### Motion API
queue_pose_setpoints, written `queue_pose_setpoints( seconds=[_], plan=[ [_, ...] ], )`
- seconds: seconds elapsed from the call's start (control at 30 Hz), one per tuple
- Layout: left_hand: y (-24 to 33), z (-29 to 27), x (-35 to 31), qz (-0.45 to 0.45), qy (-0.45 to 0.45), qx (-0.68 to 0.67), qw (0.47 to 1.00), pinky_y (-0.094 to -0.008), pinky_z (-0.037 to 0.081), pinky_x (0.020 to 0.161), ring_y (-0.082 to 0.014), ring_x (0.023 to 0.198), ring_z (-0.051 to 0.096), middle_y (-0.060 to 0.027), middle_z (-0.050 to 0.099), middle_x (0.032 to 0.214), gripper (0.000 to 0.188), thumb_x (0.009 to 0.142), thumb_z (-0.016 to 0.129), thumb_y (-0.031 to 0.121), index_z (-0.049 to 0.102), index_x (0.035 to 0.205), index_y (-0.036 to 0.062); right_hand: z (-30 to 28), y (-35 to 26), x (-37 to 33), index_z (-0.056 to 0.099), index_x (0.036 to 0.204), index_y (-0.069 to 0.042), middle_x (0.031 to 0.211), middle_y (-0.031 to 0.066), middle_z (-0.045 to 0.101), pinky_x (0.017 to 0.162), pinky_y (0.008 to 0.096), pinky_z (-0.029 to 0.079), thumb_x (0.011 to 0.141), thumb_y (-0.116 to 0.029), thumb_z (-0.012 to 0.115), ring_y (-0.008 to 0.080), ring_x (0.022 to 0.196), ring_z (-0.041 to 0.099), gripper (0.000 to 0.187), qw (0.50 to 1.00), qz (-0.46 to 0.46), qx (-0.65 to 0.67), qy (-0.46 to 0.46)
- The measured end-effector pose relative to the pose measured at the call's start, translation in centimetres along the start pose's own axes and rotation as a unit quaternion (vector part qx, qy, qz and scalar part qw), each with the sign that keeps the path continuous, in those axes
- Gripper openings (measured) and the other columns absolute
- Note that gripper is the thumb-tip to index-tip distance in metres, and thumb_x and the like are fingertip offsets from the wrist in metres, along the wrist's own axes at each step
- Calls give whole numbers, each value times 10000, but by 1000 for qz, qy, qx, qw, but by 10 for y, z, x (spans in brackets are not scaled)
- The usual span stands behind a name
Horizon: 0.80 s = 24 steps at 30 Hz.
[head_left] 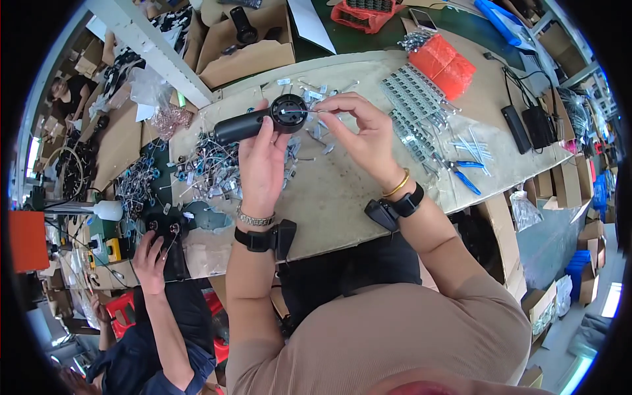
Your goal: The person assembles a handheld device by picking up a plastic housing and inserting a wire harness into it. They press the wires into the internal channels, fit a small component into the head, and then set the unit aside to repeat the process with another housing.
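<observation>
My left hand (262, 155) is closed around a black handle-shaped housing (240, 128) with a round, open head (288, 113), held above the table. The handle points left; the head faces up, and a small pale part with fine wire shows inside it. My right hand (363, 131) pinches a thin wire (315, 110) at the head's right rim. Its far end is too fine to follow. Beneath and left of the housing lies a heap of small wired parts (214, 168) with pale tags.
Rows of small metal parts (415, 92) lie at the right, beside a red plastic bag (444, 66). Blue-handled pliers (466, 174) and pale sticks (475, 145) rest nearby. A cardboard box (253, 59) stands at the back. At left, a co-worker's hand (150, 263) touches another black housing.
</observation>
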<state>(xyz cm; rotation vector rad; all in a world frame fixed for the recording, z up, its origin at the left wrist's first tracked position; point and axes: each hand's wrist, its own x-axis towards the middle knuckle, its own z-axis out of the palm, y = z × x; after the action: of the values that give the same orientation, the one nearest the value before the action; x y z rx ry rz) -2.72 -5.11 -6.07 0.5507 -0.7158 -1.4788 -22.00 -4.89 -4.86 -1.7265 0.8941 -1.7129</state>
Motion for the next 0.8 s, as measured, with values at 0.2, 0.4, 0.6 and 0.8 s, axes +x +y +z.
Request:
queue_pose_setpoints(
  seconds=[0.2, 0.4, 0.6, 0.8],
  plan=[
    [-10, 3, -1, -14, 2, -2, 1000, -419, 493, 1102, -250, 1272, 598, -147, 605, 1382, 416, 1085, 563, 100, 503, 1473, -37, -10, -4, -4, 755, 1044, -21, 1017, 110, 746, 888, 357, 559, 892, -23, 774, 235, 973, 714, 153, 996, -56, -74, 3],
    [-6, 4, -15, 5, -19, -1, 1000, -427, 478, 1140, -266, 1285, 596, -180, 598, 1403, 413, 1091, 556, 127, 510, 1448, -75, -7, -16, -7, 747, 1032, -8, 1029, 113, 743, 875, 360, 560, 901, -12, 761, 256, 974, 710, 131, 999, -47, -5, 8],
    [-7, 11, -9, 4, -17, 10, 1000, -412, 508, 1103, -252, 1260, 610, -159, 617, 1373, 417, 1085, 584, 178, 535, 1411, -79, -12, -17, -2, 736, 1013, 1, 982, 123, 722, 857, 366, 554, 892, -12, 753, 287, 942, 699, 123, 998, -53, 6, 29],
    [13, 4, -17, -34, 92, 85, 991, -336, 559, 863, -171, 970, 685, -62, 704, 1039, 178, 1018, 683, 167, 700, 1090, 5, 3, -12, -4, 754, 1060, -34, 1024, 84, 748, 873, 332, 565, 919, -51, 765, 168, 963, 705, 142, 1000, 30, -3, 7]
  ],
)
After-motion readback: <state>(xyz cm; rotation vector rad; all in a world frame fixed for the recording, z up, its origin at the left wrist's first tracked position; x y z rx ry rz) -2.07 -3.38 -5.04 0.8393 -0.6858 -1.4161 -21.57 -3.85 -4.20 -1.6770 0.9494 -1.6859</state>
